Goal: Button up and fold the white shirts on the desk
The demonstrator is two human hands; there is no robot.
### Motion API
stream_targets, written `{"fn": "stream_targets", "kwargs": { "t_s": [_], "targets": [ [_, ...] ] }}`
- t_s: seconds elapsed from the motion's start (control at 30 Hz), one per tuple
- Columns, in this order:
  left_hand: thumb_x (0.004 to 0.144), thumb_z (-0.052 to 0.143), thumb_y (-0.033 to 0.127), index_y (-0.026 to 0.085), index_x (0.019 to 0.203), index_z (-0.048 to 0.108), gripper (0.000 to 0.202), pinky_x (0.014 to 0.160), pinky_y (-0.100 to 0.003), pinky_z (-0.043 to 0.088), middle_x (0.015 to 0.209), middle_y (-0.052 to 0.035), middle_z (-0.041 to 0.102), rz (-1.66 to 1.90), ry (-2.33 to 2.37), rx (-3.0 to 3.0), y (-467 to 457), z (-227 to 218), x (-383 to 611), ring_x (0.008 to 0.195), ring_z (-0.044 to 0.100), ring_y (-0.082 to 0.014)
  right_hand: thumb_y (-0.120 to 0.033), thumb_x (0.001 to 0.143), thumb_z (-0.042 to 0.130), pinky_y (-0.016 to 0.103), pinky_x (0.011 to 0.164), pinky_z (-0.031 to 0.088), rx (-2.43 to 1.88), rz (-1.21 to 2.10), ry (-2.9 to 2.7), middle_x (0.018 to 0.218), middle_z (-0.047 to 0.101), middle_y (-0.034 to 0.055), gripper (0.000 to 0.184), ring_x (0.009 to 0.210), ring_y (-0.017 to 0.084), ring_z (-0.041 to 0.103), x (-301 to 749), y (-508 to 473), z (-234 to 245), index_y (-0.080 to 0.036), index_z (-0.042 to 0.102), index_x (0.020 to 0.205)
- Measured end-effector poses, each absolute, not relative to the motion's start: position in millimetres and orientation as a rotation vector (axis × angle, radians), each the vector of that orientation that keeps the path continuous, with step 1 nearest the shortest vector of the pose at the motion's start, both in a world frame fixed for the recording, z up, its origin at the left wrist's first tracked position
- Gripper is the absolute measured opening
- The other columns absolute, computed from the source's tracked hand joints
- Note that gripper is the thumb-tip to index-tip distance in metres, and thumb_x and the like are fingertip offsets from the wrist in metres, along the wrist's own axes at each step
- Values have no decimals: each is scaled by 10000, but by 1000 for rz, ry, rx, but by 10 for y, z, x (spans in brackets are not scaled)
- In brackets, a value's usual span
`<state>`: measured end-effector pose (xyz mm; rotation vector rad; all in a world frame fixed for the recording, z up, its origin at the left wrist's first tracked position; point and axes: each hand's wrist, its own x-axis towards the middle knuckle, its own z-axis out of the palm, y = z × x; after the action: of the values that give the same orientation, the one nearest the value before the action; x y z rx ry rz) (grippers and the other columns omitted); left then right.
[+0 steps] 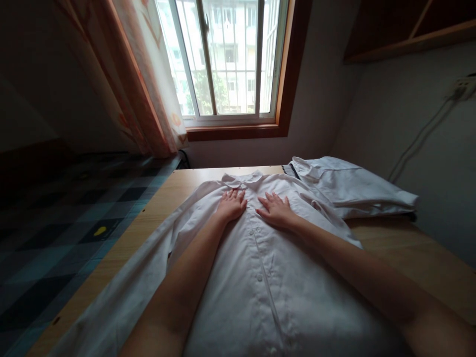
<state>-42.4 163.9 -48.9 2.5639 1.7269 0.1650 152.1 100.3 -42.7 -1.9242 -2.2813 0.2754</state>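
Observation:
A white button-up shirt (238,287) lies front side up on a light wooden table (401,248), its collar toward the window. My left hand (233,204) rests flat on the chest just below the collar, left of the button line, fingers spread. Across the button line, my right hand (275,209) also lies flat on the cloth with its fingers apart. Neither hand grips anything. The left sleeve in view stretches down along the table's left side. Wrinkles show around the buttons, and my forearms cover parts of the shirt.
Another white garment (349,183) lies folded at the table's back right, on something dark. A bed with a checked cover (55,238) adjoins the left side. Behind are a barred window (230,64) and an orange curtain (130,74). A cable (420,136) hangs from the right wall's socket.

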Motion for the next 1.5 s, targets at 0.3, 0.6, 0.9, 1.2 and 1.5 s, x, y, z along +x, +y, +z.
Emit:
{"fn": "stream_targets", "kwargs": {
  "t_s": [0.3, 0.6, 0.9, 1.2, 1.5],
  "targets": [
    [999, 333, 447, 201, 1520, 393, 579, 1199, -488, 213, 1549, -129, 443, 264, 1865, 2608, 1474, -396, -381, 1468, 322, -316, -666, 974, 307, 672, 1167, 27, -1841, 252, -2335, 1654, 214, 54, 674, 1526, 317, 123, 1617, 690, -493, -329, 335, 1557],
    [979, 368, 379, 175, 1367, 570, 483, 1095, -512, 340, 1452, -166, 542, 265, 2168, 2595, 1392, -231, -813, 1338, 464, -343, -658, 975, 312, 657, 1173, 23, -1835, 234, -2345, 1651, 221, 57, 669, 1524, 317, 137, 1603, 721, -479, -334, 329, 1560],
    [952, 316, 571, 223, 1563, 322, 703, 1196, -498, 216, 1644, -81, 272, -14, 2007, 2404, 1814, -272, -1342, 1499, 254, -315, -655, 979, 309, 658, 1168, 12, -1796, 234, -2363, 1653, 217, 60, 674, 1522, 318, 137, 1599, 811, -495, -300, 356, 1550],
    [968, 250, 590, 242, 1576, 289, 701, 1199, -508, 170, 1664, -78, 204, -74, 2016, 2411, 2166, -259, -1336, 1517, 202, -316, -646, 982, 320, 647, 1169, 11, -1814, 264, -2373, 1659, 197, 63, 672, 1525, 315, 118, 1579, 1195, -443, -298, 344, 1556],
    [926, 401, 154, 104, 1123, 719, 378, 1008, -421, 388, 1221, -192, 666, 68, 2101, 2650, 1787, 57, -699, 1210, 556, -321, -654, 974, 356, 679, 1156, 44, -1785, 224, -2377, 1652, 227, 58, 655, 1517, 325, 149, 1581, 1523, -466, -317, 377, 1536]
  ]
}}
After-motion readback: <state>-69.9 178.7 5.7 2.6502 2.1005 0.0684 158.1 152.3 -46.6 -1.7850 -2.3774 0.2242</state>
